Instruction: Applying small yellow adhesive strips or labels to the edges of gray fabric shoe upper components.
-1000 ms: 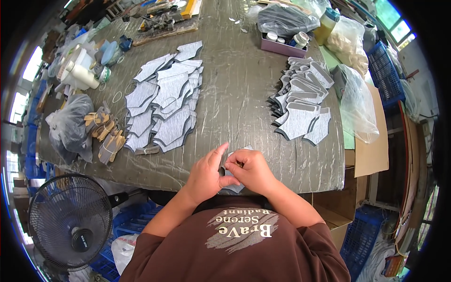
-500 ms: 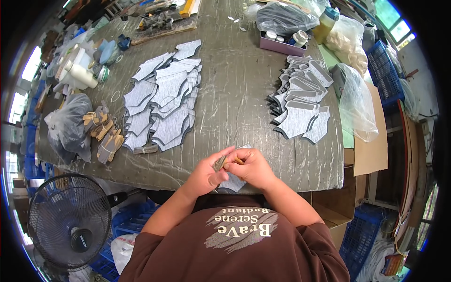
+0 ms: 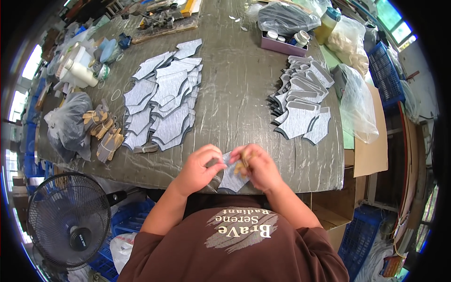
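Holding blurred tan strips pinched in the right hand, over a grey fabric piece lying at the near edge of the table. Curling the left hand half closed just beside; cannot tell whether pinching anything.

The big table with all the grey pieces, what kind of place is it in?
Probably a small workshop: matching grey pieces lie in overlapping piles on the big table, bundles of strips lie near its left side, and a blue crate stands nearby.
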